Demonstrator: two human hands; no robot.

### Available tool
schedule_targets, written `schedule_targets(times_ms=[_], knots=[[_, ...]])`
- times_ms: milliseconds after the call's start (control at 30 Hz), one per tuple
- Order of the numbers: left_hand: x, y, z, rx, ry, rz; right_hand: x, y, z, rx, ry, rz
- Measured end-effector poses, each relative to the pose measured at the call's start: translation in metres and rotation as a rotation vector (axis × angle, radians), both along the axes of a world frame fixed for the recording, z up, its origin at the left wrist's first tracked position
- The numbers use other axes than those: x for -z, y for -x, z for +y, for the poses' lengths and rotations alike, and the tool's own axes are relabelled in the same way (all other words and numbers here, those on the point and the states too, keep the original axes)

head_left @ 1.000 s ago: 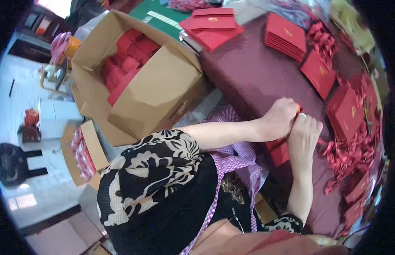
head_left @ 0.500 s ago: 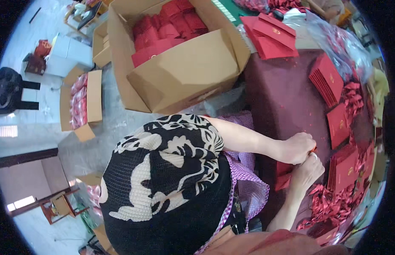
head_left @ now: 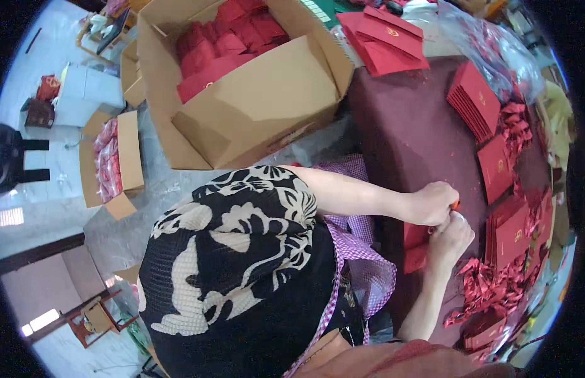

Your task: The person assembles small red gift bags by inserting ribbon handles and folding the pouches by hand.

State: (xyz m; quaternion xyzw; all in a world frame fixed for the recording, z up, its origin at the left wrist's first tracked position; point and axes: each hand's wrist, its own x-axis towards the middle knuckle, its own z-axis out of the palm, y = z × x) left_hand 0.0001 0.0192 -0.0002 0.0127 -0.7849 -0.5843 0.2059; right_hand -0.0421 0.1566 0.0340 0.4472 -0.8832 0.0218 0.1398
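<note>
So the little orange-red bit (head_left: 455, 205) is poking out right where the two hands meet, and it shows a touch more than half a second ago. The left hand (head_left: 434, 203) is curled in tight and so is the right hand (head_left: 452, 236), fingers bunched together. They seem to be pinching that bit, but I can't tell exactly which fingers have it. Hands were together a second ago too; mostly the view has swung round since. A red envelope (head_left: 414, 258) lies on the maroon-covered desk (head_left: 399, 126), just left of the right hand and partly under the left wrist. Right of the right hand there's an envelope stack (head_left: 510, 233), with crumpled red ribbon (head_left: 487, 286) nearer. Well off left of the left hand sits a big carton (head_left: 261, 107).
</note>
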Motion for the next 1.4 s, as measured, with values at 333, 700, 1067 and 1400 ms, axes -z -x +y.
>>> schedule_targets(times_ms=[333,700,1067,1400], knots=[[0.001,-0.006,0.014,-0.07,0.271,0.195,-0.001,0.005,0.005,0.196,0.352,-0.511],[-0.002,-0.002,-0.006,0.118,-0.084,-0.094,0.012,0.0,0.016,0.057,0.58,-0.299],[0.001,-0.002,0.003,0.168,-0.259,-0.183,0.01,-0.013,0.027,0.182,0.646,-0.278],[-0.006,-0.006,0.006,0.184,-0.194,-0.194,0.013,-0.012,0.024,0.084,0.527,-0.097]])
